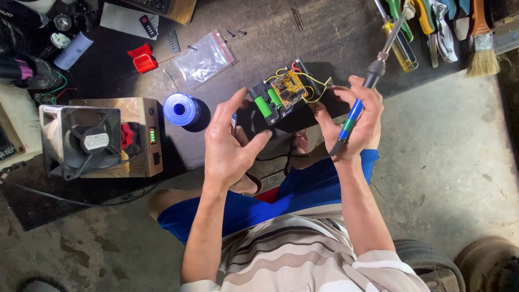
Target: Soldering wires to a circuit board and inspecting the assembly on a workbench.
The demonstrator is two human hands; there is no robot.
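Observation:
A black battery pack (281, 97) with green cells, an orange circuit board and yellow wires is held up between both hands above the dark work mat (319, 32). My left hand (230, 138) grips its left end, thumb toward me. My right hand (354, 124) supports its right end and also holds a blue-handled soldering iron (367, 86), whose tip points up and away from the pack.
A wooden box with a black fan (89, 140) stands at the left, a blue solder spool (181, 109) beside it. A clear plastic bag (205, 57), a red clip (143, 58), loose screws, screwdrivers, pliers and a brush (481, 43) lie on the mat.

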